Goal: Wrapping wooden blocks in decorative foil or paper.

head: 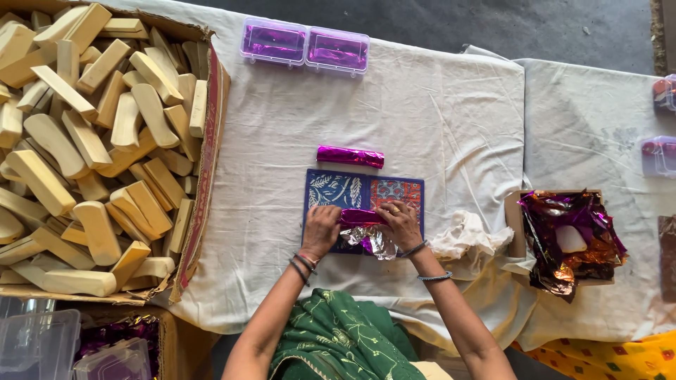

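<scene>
At the far left a cardboard box (204, 176) brims with bare wooden blocks (84, 141) — a large stock that wears no foil. At the back of the cloth-covered table (436, 105) stand two clear plastic cases (305, 46) with purple-wrapped pieces inside, and one finished purple foil roll (350, 156) lies just beyond a blue-and-red patterned mat (366, 190). On that mat the left hand (320, 229) and the right hand (399, 222) press at either end of a block half wrapped in purple foil (360, 218), fingers curled down on it; loose silver-backed foil (373, 243) trails from its near side, so this wrap looks unfinished. To the right lie crumpled white cloth (468, 239) and a small box of loose foil sheets (570, 236) — by the look of it, most of the work remains.
</scene>
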